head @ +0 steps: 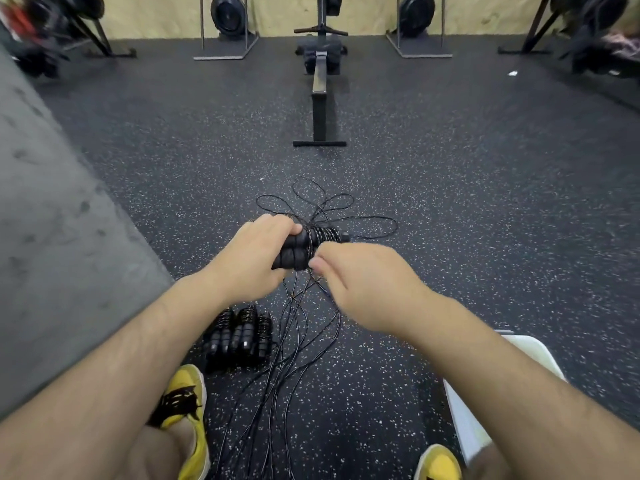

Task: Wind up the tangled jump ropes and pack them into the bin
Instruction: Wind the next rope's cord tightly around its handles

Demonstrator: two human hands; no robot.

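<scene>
My left hand (252, 251) grips a pair of black ribbed jump rope handles (303, 247), with thin black cord coiled round their far end. My right hand (360, 285) pinches the cord just below the handles. Loose black cords (294, 327) hang from the handles and trail over the floor toward me, and more loops (329, 206) lie on the floor beyond my hands. A bundle of wound jump ropes (242, 336) lies on the floor near my left foot. The white bin (485, 393) stands at the lower right, partly hidden by my right forearm.
A rowing machine (320, 84) stands ahead on the speckled rubber floor. More upright machines (227, 15) line the back wall. A grey padded block (52, 220) rises at my left. My yellow shoes (188, 403) are at the bottom edge.
</scene>
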